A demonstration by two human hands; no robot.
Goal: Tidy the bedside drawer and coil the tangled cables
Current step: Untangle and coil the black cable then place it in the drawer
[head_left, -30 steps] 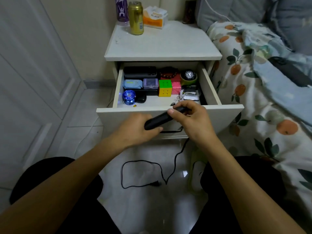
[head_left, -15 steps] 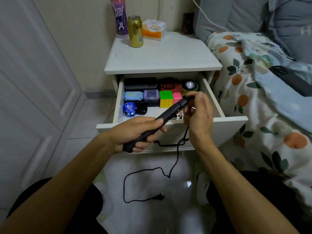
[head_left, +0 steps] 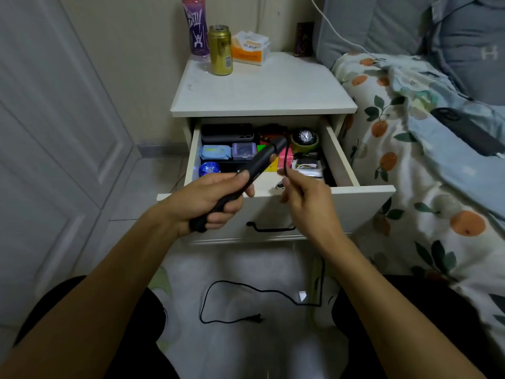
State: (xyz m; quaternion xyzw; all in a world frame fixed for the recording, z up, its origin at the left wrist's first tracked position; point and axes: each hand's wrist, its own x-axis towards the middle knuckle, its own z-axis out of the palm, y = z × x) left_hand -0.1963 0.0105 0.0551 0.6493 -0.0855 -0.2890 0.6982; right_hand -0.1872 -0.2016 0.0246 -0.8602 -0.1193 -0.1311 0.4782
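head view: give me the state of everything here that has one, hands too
drawer: pulled open, full of small items
left hand: grips the black device
black device: held tilted over the drawer
right hand: pinches the cable near the device
cable: uncoiled, trailing on the floor
plug: unplugged, lying on the floor
gold can: upright on the nightstand

On the white nightstand top [head_left: 273, 88] a tall purple printed bottle [head_left: 196, 28], a gold drink can [head_left: 220, 50] and an orange-and-white tissue pack [head_left: 250, 49] are seen, while a fruit-patterned quilt [head_left: 410, 160] is spread alongside.
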